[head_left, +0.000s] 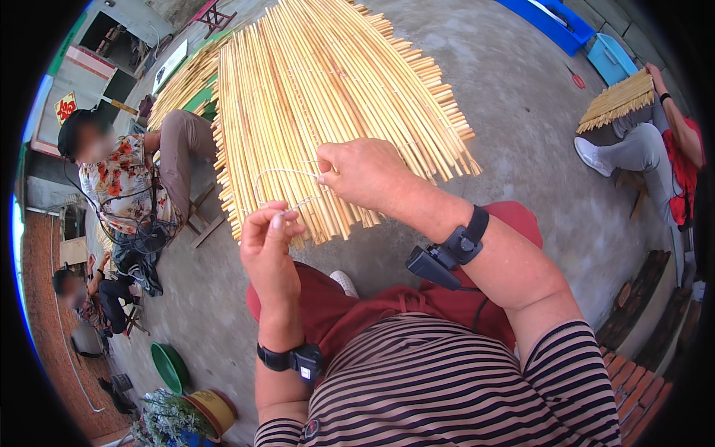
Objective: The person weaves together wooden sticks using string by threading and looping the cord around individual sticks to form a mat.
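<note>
A mat of pale yellow reed stalks (328, 82) lies in front of me, its stalks running away from me and rows of white stitching crossing them. A loop of thin white string (283, 170) curves over its near left part. My right hand (365, 171) rests on the near edge of the mat, thumb and forefinger pinched on the string. Lower and to the left, my left hand (269, 235) is held palm up at the mat's edge. Its thumb and fingertips press together on what looks like the same string, though the fingers partly cover it.
On the left a person in a flowered shirt (123, 179) sits beside more reeds (179, 86); another sits farther back. At right, a person in red (681, 164) holds a smaller reed mat (617, 100). Blue bins (614, 58), a green basin (170, 367) and a potted plant (167, 417) stand around.
</note>
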A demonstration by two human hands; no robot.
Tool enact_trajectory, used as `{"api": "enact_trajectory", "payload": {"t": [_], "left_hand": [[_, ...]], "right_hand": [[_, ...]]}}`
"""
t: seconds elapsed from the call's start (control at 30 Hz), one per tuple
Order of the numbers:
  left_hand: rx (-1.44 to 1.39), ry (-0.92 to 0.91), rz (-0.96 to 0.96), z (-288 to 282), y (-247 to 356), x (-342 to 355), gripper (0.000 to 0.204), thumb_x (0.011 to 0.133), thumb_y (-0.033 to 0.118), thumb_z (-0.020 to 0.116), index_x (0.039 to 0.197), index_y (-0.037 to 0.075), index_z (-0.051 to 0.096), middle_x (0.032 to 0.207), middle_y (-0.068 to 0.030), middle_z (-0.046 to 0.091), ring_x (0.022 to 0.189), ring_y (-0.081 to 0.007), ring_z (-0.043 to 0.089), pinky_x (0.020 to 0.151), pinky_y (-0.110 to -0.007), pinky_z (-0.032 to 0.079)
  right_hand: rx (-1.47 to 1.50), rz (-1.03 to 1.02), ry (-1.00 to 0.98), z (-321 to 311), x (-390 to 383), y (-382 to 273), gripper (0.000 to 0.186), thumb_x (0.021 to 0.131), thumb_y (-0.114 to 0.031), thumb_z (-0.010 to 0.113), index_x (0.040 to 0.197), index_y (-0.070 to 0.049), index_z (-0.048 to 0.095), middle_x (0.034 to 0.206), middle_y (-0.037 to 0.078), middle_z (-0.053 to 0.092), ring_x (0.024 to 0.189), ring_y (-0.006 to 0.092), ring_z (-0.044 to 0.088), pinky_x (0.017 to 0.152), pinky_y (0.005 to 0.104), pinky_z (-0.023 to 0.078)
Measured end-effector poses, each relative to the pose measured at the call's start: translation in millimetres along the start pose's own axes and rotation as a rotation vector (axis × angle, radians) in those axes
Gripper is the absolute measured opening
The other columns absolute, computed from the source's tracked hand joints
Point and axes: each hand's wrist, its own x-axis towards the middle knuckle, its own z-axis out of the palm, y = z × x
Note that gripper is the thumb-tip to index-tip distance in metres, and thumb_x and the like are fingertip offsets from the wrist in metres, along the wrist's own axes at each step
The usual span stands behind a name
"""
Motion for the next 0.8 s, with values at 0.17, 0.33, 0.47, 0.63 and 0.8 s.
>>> {"api": "enact_trajectory", "payload": {"t": [0.17, 0.33, 0.47, 0.63, 0.8], "left_hand": [[-0.154, -0.611, -0.795, -37, -9, -38, 0.03, 0.094, 0.022, 0.055, 0.116, 0.001, 0.05, 0.117, -0.0186, 0.056, 0.088, -0.021, 0.064, 0.073, -0.034, 0.055], [-0.791, -0.112, -0.723, -10, -38, -32, 0.035, 0.096, 0.019, 0.05, 0.128, 0.004, 0.045, 0.123, -0.0167, 0.055, 0.103, -0.0267, 0.061, 0.085, -0.043, 0.053], [-0.863, 0.131, -0.617, 1, -39, -10, 0.035, 0.093, 0.004, 0.05, 0.128, 0.004, 0.046, 0.121, -0.0127, 0.057, 0.106, -0.0271, 0.059, 0.094, -0.048, 0.05], [-0.877, 0.117, -0.533, 5, -49, 15, 0.034, 0.094, 0.005, 0.049, 0.128, 0.001, 0.043, 0.125, -0.0159, 0.055, 0.114, -0.0309, 0.056, 0.098, -0.051, 0.046], [-0.496, -0.602, -0.975, -32, -20, 3, 0.02, 0.095, 0.015, 0.052, 0.103, -0.003, 0.057, 0.083, -0.0119, 0.067, 0.067, -0.0196, 0.066, 0.056, -0.029, 0.054]], "right_hand": [[-0.007, -0.004, 0.044, 3, 1, 2, 0.019, 0.084, -0.029, 0.059, 0.084, -0.011, 0.062, 0.073, 0.012, 0.065, 0.073, 0.032, 0.064, 0.066, 0.0451, 0.048], [-0.045, -0.001, 0.079, 11, 3, 3, 0.018, 0.084, -0.027, 0.058, 0.082, -0.01, 0.062, 0.069, 0.013, 0.064, 0.068, 0.0322, 0.063, 0.064, 0.0448, 0.048], [-0.158, -0.01, 0.164, 16, 6, 6, 0.019, 0.083, -0.029, 0.061, 0.081, -0.01, 0.061, 0.068, 0.012, 0.064, 0.068, 0.0321, 0.064, 0.062, 0.0455, 0.048], [-0.193, 0.062, 0.128, 0, 30, -3, 0.026, 0.079, -0.034, 0.065, 0.079, -0.008, 0.059, 0.071, 0.011, 0.065, 0.072, 0.0307, 0.065, 0.065, 0.045, 0.048], [-0.265, 0.125, -0.186, -11, 50, -8, 0.039, 0.075, -0.041, 0.068, 0.089, -0.005, 0.065, 0.086, 0.015, 0.068, 0.084, 0.031, 0.065, 0.074, 0.0428, 0.049]]}}
